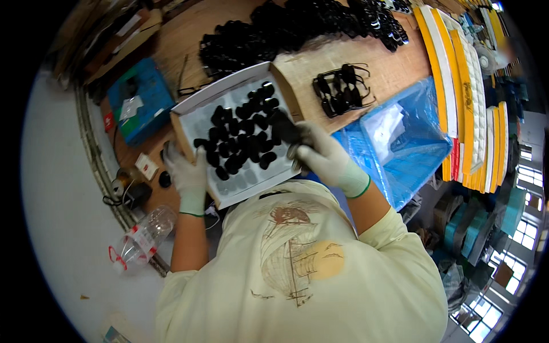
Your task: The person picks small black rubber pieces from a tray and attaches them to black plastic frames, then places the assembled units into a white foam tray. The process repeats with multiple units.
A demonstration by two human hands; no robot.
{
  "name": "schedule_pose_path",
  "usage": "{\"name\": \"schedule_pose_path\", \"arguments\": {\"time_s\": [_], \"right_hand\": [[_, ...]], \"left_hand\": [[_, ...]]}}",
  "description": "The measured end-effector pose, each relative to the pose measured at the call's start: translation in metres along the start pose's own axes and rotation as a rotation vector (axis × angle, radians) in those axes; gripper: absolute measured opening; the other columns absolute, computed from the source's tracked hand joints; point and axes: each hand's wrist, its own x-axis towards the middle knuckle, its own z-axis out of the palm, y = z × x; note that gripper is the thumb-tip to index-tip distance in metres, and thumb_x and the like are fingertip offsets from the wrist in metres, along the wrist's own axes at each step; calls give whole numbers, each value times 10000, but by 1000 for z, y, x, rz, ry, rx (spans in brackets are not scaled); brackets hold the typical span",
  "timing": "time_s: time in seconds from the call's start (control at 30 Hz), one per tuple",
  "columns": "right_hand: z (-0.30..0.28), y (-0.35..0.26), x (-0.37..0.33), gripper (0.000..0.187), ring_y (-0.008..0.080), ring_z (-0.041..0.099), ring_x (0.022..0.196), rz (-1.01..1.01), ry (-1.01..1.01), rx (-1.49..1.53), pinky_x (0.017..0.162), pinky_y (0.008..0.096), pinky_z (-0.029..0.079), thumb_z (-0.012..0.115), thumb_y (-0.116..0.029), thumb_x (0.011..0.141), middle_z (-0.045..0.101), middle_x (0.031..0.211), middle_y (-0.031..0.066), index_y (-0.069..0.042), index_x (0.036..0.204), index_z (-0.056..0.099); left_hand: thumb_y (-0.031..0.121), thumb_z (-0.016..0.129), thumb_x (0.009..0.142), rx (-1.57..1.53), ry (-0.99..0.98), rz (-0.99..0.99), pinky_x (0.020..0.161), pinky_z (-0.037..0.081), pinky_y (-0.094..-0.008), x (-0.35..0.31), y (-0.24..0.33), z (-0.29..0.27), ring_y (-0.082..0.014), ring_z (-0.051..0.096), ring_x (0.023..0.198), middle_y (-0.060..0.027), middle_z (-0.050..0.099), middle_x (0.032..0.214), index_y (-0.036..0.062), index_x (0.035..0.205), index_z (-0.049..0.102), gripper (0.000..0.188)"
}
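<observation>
Left hand (186,174), white-gloved, is clamped on the lower-left edge of the white tray (197,98), fingers wrapped over the rim. Right hand (326,160), also gloved, is closed on a dark lens-like piece (284,127) at the tray's right side, centre frame.

The tray sits tilted, just above the person's cream shirt (303,268). It holds dark oval lenses (243,134) in moulded pockets; roughly twenty-five, exact count not readable because they overlap. Pockets along the lower edge show empty.

Step looks like filling or sorting the tray, about two-thirds loaded. The next move calls for placing the held piece into a free pocket while the left hand keeps the tray steady.

Lower left: one clear plastic bottle (143,237) lying on its side. Right of centre: one blue plastic crate (403,140), lined with a bag. Above that, one small cluster of dark glasses frames (342,87) on the wooden bench (394,68). Left: one blue box (140,100). Top of frame: a large heap of dark frames (297,28), uncountable. Upper right: a stack of yellow and white trays (463,86) on edge, several, count unclear.
</observation>
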Motion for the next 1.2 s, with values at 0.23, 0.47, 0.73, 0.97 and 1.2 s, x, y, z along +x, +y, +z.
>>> {"name": "schedule_pose_path", "arguments": {"time_s": [0.23, 0.47, 0.73, 0.97, 1.2], "right_hand": [[-244, 87, 81, 301, 512, 632, 896, 121, 895, -1049, 790, 588, 480, 474, -236, 982, 664, 952, 312, -37, 1196, 549], [-254, 131, 101, 338, 466, 636, 1012, 58, 638, -888, 877, 499, 499, 508, -238, 987, 677, 1047, 281, -29, 1230, 617], [-207, 83, 78, 312, 412, 589, 1106, -329, 589, -1065, 972, 476, 459, 575, -142, 928, 638, 1167, 237, 43, 1177, 610], [-50, 89, 79, 246, 330, 630, 925, -523, -49, -842, 819, 444, 514, 680, -117, 809, 656, 1019, 140, -37, 1040, 654], [21, 125, 81, 295, 326, 586, 1033, -85, -410, -1318, 844, 446, 517, 636, -133, 815, 579, 1126, 142, -76, 1103, 655]], "left_hand": [[103, 635, 837, -5, -209, -249, 1104, 375, -496, -25, -41, 48, -481, 456, 1292, -319, 503, 1347, -82, 1447, 343, 702], [111, 584, 834, 340, -8, 316, 1110, 362, -507, 76, 76, 51, -410, 460, 1309, -247, 520, 1357, 4, 1365, 509, 547], [101, 562, 852, 1109, -681, 337, 1061, 405, -457, 238, 66, 88, -311, 477, 1322, -101, 542, 1400, 125, 1231, 691, 401], [106, 623, 816, 474, 89, 534, 993, 475, -450, 177, 64, 17, -319, 578, 1195, -77, 639, 1295, 98, 1005, 695, 203], [25, 556, 875, -640, 321, -69, 739, 575, -411, 24, 51, -35, -338, 693, 885, -203, 650, 1162, -10, 1129, 569, 256]]}}
